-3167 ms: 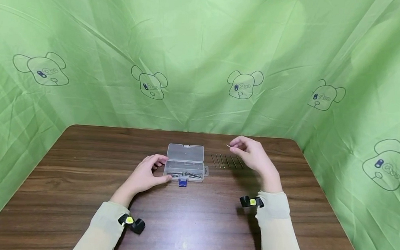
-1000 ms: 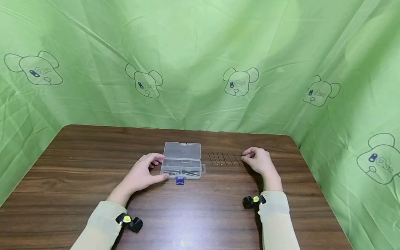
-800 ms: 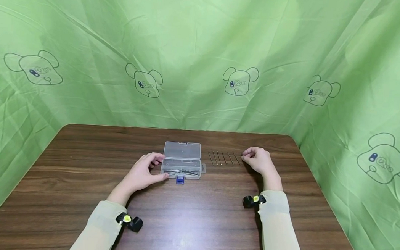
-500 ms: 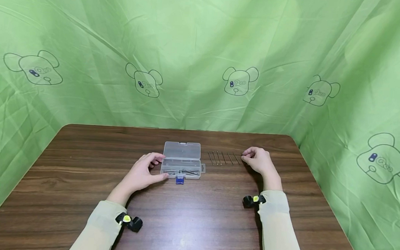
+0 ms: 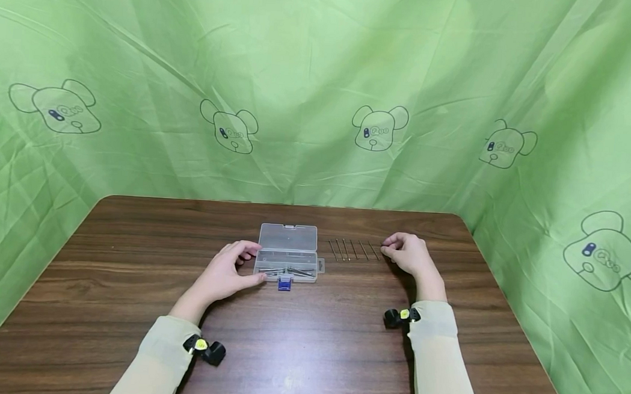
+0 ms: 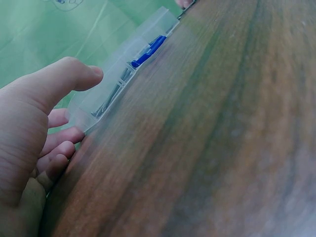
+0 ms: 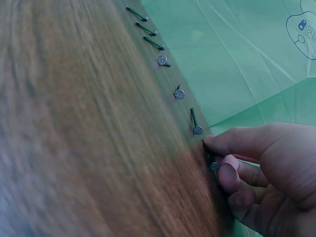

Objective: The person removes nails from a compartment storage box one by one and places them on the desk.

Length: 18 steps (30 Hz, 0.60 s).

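Note:
An open clear plastic box (image 5: 286, 256) with a blue latch (image 5: 284, 284) stands mid-table, its lid folded back. Nails (image 5: 301, 272) lie in its front compartments. My left hand (image 5: 229, 271) holds the box's left end, thumb at the front corner and fingers along the side; the left wrist view shows the same grip on the box (image 6: 118, 74). To the right of the box, several nails (image 5: 354, 250) lie side by side in a spaced row. At the row's right end my right hand (image 5: 408, 253) pinches a nail (image 7: 214, 167) down at the tabletop, partly hidden by the fingers.
The brown wooden table (image 5: 296, 340) has its back edge against a green curtain (image 5: 307, 160) printed with animal heads. A hanging tab (image 5: 321, 265) sticks out of the box's right side, between it and the nail row. Black camera mounts (image 5: 401, 317) sit on both wrists.
Since about three seconds ago my right hand has come down from above the row, with a nail, to the table at its right end. The left hand keeps its place on the box.

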### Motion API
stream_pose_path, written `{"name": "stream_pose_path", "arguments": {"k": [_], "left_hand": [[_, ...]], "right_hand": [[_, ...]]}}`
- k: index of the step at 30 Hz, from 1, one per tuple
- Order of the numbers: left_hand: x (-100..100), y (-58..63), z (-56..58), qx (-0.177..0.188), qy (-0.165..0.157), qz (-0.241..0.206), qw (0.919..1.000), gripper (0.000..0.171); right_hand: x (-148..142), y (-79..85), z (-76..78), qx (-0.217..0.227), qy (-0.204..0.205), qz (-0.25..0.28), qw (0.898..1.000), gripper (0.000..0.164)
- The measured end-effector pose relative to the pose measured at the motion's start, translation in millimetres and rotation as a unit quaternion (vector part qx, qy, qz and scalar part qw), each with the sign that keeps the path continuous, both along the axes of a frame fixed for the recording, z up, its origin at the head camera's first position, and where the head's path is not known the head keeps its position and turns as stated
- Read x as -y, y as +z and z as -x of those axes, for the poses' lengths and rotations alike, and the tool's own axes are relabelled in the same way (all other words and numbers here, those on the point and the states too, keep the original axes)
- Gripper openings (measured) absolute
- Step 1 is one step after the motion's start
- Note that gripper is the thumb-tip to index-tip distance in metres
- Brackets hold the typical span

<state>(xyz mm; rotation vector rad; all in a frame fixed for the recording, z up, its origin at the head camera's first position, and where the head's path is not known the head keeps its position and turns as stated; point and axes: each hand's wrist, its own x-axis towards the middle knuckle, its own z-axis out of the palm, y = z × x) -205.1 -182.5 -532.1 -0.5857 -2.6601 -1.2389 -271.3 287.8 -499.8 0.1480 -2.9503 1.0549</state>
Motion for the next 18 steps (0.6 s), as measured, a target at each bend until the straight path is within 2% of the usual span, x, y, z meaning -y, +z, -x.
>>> {"name": "stream_pose_path", "arguments": {"k": [8, 18], "left_hand": [[-0.2, 2.2, -0.4, 0.008, -0.001, 0.003, 1.0000, 0.063], [-0.6, 3.4, -0.5, 0.017, 0.000, 0.004, 0.9999, 0.064]], "right_hand": [[0.3, 8.2, -2.4, -0.010, -0.002, -0.012, 1.000, 0.016], [1.0, 19.8, -4.2, -0.015, 0.007, 0.004, 1.000, 0.018]]}}
